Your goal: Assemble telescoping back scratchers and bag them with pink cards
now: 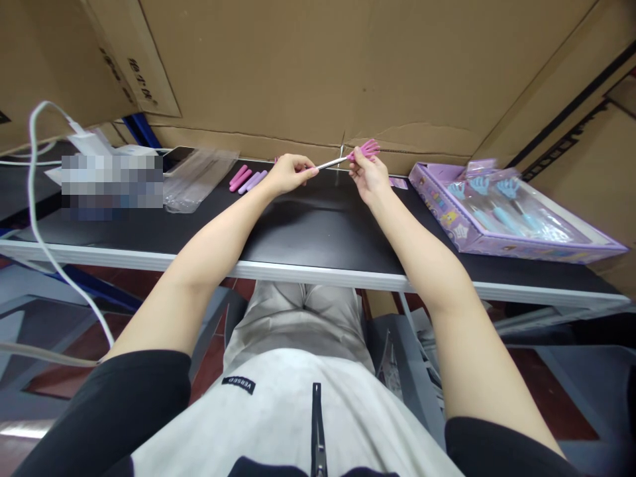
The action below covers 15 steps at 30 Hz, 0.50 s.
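Note:
Over the table's far side I hold a back scratcher (332,163) with a thin metal rod and a pink hand-shaped head (368,150). My left hand (292,173) is closed around its other end, mostly hiding it; a bit of pink shows behind the fingers. Thumb and fingers of my right hand (370,177) pinch the rod just below the pink head. Left of my left hand lie pink sticks (240,177) and purple sticks (252,182), side by side. A small purple card (398,183) is partly visible behind my right wrist.
On the right stands a purple display box (472,240) with light-blue back scratchers (507,209) under clear plastic. A clear plastic bag (196,179) lies at left, near a white cable (37,218) and a blurred-out patch. Cardboard (298,66) walls the black table's (322,238) back.

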Tool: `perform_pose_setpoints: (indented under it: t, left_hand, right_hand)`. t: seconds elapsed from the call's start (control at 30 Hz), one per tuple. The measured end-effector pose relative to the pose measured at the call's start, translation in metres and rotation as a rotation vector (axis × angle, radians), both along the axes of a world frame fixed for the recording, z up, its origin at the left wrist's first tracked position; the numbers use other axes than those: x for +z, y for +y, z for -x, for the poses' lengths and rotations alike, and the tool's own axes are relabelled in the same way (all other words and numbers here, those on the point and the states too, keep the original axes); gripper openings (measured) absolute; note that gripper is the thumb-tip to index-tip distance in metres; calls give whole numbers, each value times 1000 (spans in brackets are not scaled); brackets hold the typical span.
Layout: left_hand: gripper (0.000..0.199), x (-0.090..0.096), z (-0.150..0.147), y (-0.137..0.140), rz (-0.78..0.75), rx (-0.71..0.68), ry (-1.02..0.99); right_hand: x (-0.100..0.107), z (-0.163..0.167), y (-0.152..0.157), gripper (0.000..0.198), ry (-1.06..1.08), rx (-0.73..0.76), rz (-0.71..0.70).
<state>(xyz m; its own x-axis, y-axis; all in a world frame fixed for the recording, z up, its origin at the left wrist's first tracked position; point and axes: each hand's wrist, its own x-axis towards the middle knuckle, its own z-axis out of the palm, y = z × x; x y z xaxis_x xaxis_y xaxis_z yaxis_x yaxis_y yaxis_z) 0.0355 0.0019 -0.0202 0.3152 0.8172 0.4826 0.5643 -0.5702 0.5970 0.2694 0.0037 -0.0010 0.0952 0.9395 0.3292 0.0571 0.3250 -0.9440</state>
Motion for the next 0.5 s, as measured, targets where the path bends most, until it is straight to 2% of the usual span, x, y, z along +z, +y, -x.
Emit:
perform_pose_setpoints:
  t: [0.23,0.33,0.5]
  left_hand:
    - [23,12,9,0,17,18,-7]
    - [20,17,25,0,20,58,-20]
    - [11,26,58,-1,71,152,-58]
  right_hand:
    - [-6,-12,21,38,11,19,-5]
    - [3,-30,31,44,-17,-17,-44]
    - [24,-81,46,62,-112,-144,-103]
